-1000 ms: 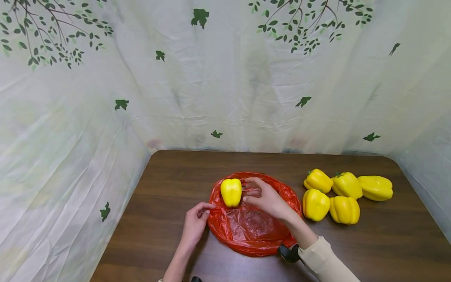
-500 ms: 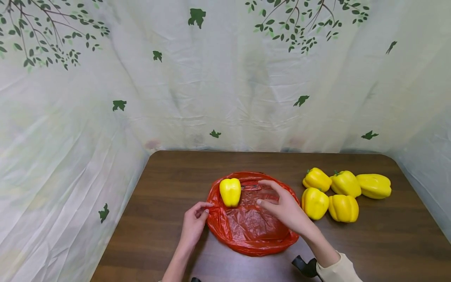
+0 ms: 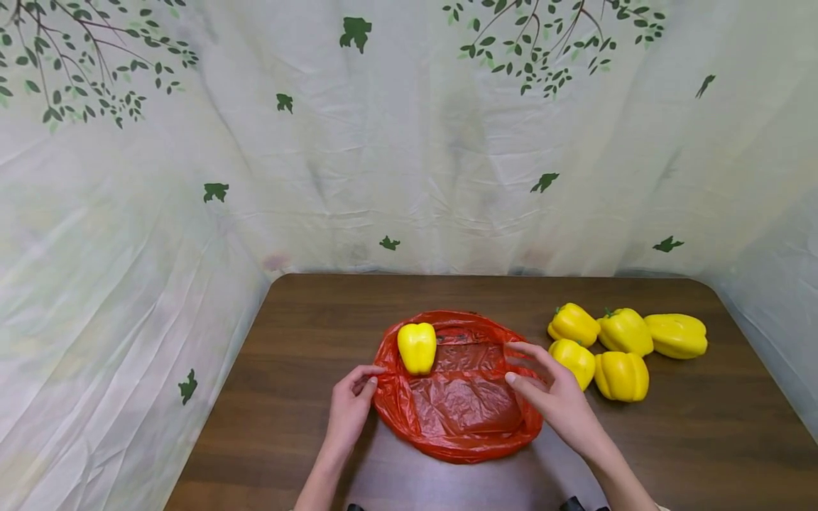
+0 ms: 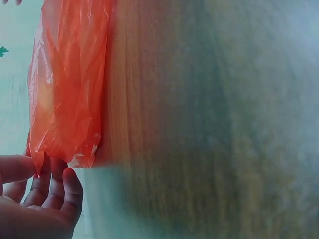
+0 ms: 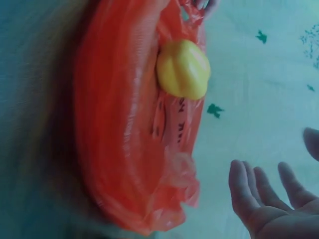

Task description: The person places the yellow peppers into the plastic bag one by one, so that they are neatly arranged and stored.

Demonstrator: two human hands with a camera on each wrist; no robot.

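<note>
A red plastic bag (image 3: 466, 404) lies spread open on the table, with one yellow bell pepper (image 3: 417, 348) standing inside at its left. My left hand (image 3: 350, 408) pinches the bag's left rim between thumb and fingers; the left wrist view shows the red film (image 4: 70, 89) held at the fingertips. Over the bag's right rim is my right hand (image 3: 562, 401), fingers spread and nothing in them. In the right wrist view the right hand (image 5: 279, 204) hangs apart from the bag, and the pepper (image 5: 183, 69) shows inside it.
To the right of the bag, several yellow peppers (image 3: 622, 376) sit grouped on the brown wooden table (image 3: 319, 312). My right hand partly overlaps the nearest one (image 3: 575, 360). A pale curtain (image 3: 396, 142) with green leaf prints hangs behind the table.
My right hand has moved right, away from beside the pepper in the bag, to the bag's right rim. The left hand keeps its hold on the left rim.
</note>
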